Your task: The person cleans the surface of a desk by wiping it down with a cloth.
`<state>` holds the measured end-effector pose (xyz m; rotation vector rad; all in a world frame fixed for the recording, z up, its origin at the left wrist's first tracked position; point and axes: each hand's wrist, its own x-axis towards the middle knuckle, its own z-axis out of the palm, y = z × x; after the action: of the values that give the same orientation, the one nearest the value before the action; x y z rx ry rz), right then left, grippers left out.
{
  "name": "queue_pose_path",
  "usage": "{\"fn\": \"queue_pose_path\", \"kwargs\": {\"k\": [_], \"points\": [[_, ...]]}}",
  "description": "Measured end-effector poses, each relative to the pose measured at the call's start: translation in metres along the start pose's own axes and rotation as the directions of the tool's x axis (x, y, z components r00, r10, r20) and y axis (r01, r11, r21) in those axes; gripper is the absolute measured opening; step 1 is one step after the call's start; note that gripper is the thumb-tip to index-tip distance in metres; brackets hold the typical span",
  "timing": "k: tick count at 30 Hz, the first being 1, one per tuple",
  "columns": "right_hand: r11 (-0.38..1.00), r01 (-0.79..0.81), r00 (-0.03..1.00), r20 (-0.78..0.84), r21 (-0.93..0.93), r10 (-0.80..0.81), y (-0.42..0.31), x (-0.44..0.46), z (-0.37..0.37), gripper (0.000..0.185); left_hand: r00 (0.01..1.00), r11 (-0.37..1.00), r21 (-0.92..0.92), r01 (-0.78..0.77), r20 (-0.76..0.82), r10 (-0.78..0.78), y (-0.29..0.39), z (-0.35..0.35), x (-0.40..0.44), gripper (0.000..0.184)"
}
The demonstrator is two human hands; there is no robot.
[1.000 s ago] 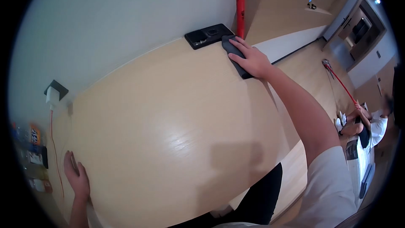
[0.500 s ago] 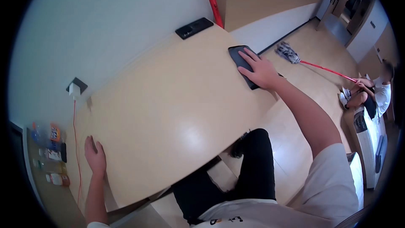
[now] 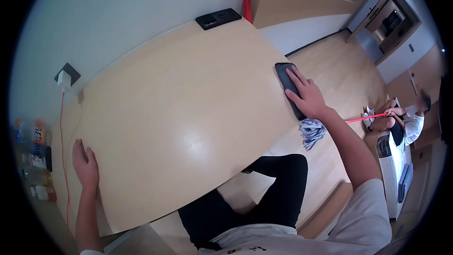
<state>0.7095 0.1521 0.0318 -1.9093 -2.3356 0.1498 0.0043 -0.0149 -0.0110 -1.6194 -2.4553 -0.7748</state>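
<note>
My right hand [image 3: 306,95] lies flat on a dark grey folded cloth [image 3: 284,75] at the right edge of the wooden table [image 3: 179,94]. Its fingers are stretched out, with the thumb apart, pressing the cloth from above. At the table's left end, my left hand [image 3: 86,164] rests with its edge near the tabletop. The thumb and fingers of that hand stand apart, and nothing is between them.
A black phone-like object [image 3: 218,19] lies at the back edge. A white charger [image 3: 63,81] with a red cable is in the wall socket. Several bottles [image 3: 40,134] stand left. On the right, a seated person [image 3: 410,123] holds a red-handled mop [image 3: 313,133].
My right hand and the cloth have slid along the right edge toward me. The mop head has come nearer, now beside my right forearm. The view has tilted slightly; my left hand stays at the left end.
</note>
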Motion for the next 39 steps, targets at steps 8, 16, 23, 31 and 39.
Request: {"fn": "queue_pose_path", "kwargs": {"k": [8, 16, 23, 31, 39], "points": [[0.998, 0.022, 1.000, -0.012, 0.062, -0.021, -0.029, 0.139, 0.016, 0.075, 1.000, 0.999, 0.049, 0.003, 0.020, -0.004, 0.007, -0.007, 0.002, 0.047], [0.994, -0.015, 1.000, 0.020, 0.106, 0.013, -0.057, 0.230, 0.017, 0.078, 0.999, 1.000, 0.016, -0.003, 0.032, 0.002, 0.007, -0.009, 0.000, 0.048], [0.994, -0.018, 1.000, -0.001, 0.112, 0.018, -0.057, 0.233, 0.024, 0.080, 0.998, 0.996, 0.069, -0.061, 0.021, 0.060, 0.007, -0.012, 0.003, 0.050], [0.998, -0.021, 0.999, -0.043, 0.063, 0.024, -0.038, 0.106, 0.021, 0.076, 0.997, 0.991, 0.114, -0.063, 0.050, 0.057, 0.006, -0.008, 0.000, 0.054], [0.996, -0.085, 0.996, -0.006, 0.039, 0.086, -0.013, 0.000, 0.009, 0.076, 0.984, 0.982, 0.087, -0.168, 0.071, 0.162, 0.006, -0.006, 0.003, 0.059]]}}
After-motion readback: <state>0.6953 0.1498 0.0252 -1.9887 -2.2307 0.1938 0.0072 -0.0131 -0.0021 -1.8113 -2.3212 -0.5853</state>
